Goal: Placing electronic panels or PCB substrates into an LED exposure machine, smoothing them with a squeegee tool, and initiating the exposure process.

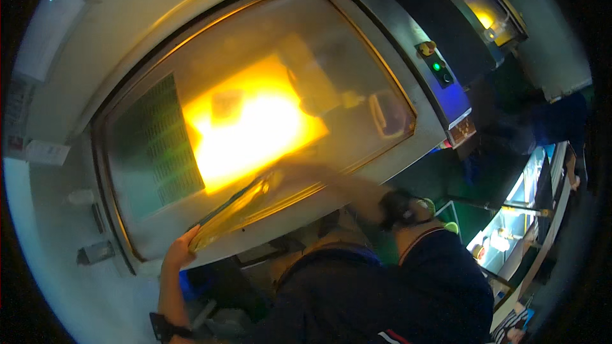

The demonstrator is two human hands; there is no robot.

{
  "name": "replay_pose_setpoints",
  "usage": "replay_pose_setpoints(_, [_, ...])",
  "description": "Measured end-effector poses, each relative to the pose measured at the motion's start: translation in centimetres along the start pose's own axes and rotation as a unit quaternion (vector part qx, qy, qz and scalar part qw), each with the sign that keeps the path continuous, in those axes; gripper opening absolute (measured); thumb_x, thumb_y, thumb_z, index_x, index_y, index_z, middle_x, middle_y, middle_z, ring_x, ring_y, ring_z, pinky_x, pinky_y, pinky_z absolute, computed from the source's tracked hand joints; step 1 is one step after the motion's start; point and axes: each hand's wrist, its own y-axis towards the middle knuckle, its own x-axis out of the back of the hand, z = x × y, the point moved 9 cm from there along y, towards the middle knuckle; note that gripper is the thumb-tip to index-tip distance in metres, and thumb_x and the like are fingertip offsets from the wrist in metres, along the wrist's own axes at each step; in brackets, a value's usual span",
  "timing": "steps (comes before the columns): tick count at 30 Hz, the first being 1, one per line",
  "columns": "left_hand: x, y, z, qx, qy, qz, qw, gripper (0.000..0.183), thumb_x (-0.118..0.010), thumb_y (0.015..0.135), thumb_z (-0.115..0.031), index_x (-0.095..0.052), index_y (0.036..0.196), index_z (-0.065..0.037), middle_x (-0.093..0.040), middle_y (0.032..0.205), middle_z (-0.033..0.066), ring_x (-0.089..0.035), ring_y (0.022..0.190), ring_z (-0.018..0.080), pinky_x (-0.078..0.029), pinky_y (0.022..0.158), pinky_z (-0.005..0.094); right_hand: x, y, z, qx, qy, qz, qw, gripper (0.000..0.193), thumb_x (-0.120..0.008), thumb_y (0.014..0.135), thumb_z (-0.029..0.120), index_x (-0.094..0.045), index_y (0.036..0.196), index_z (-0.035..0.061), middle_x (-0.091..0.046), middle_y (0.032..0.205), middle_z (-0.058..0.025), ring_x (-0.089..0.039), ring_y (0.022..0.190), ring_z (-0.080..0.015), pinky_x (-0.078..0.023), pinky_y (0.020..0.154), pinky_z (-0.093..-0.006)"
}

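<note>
My left hand (180,248) is closed on the near-left corner of a thin panel (233,202). The panel is tilted up on edge, and a glossy yellow see-through film (233,220) hangs along its near side. Smeared by motion, my right hand (296,171) is at the panel's far-right end; its fingers do not show well enough to tell whether they grip. Both hands are over the front part of a large framed glass surface (299,25). On its left part lies a dark green board (159,146) with rows of a fine pattern.
Bright yellow light (248,130) glares across the middle of the glass. A control strip (440,73) with a green lamp and knobs runs along the machine's right side. At far right, another person (564,127) stands near a brightly lit bench (510,216).
</note>
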Motion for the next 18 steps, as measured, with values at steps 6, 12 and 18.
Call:
replay_pose_setpoints(6, [-2.5,3.0,-2.6,-0.077,-0.034,-0.069,0.994,0.087,-0.067,0.071,0.001,-0.034,0.150,-0.012,-0.044,0.147,0.0157,-0.043,0.134,0.0316,-0.035,0.111,0.0391,18.3,-28.5,-28.7,-0.107,0.251,-0.318,0.908,0.036,-0.047,0.100,0.027,-0.060,0.124,0.0038,-0.062,0.124,-0.0094,-0.057,0.114,-0.0222,-0.045,0.099,-0.0372])
replay_pose_setpoints(12, [-2.1,6.0,-4.7,-0.036,0.002,-0.086,0.996,0.076,-0.062,0.080,-0.004,-0.036,0.150,-0.021,-0.047,0.145,0.0106,-0.046,0.133,0.0284,-0.038,0.108,0.0397,18.9,-38.2,-23.9,-0.252,-0.264,-0.422,0.830,0.036,-0.048,0.096,0.023,-0.061,0.121,0.0002,-0.062,0.122,-0.0118,-0.057,0.111,-0.0254,-0.046,0.098,-0.0397])
replay_pose_setpoints(18, [-4.1,4.2,-3.7,0.091,0.010,-0.148,0.985,0.077,-0.062,0.080,-0.007,-0.034,0.150,-0.023,-0.040,0.152,0.0008,-0.048,0.130,0.0252,-0.035,0.110,0.0487,23.7,-33.7,-19.4,-0.242,-0.337,-0.444,0.794,0.035,-0.050,0.093,0.019,-0.061,0.118,-0.0034,-0.062,0.120,-0.0143,-0.058,0.109,-0.0286,-0.046,0.096,-0.0421])
